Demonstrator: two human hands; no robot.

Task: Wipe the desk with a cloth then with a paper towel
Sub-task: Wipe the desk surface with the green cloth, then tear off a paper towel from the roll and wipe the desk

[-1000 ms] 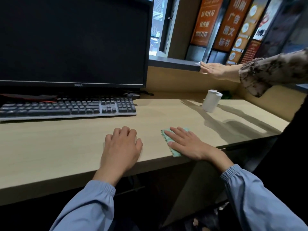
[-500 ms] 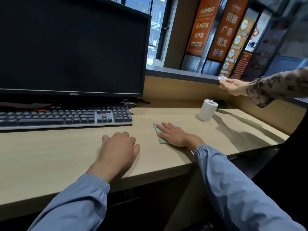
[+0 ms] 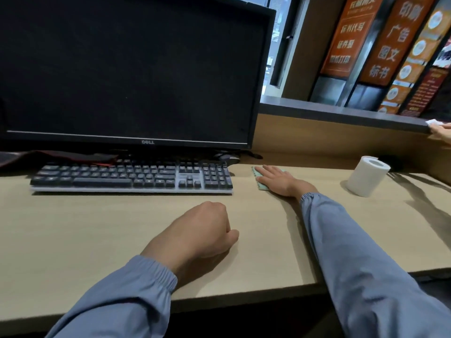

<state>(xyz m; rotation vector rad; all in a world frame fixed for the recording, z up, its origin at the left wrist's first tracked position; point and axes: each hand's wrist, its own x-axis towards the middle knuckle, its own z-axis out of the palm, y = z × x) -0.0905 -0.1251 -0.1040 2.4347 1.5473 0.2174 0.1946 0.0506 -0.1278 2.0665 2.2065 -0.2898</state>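
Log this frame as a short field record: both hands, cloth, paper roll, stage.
right hand: flat, fingers straight, pressing the green cloth on the desk beside the keyboard
left hand: fingers curled, resting on the desk, holding nothing
paper towel roll: upright, right of the green cloth, untouched
monitor: dark
stage: cloth wipe; paper towel not yet used
other: another person's hand at the ledge, far right

The desk (image 3: 97,228) bears a monitor (image 3: 127,69), keyboard (image 3: 131,178), green cloth (image 3: 257,176) and paper towel roll (image 3: 367,178).
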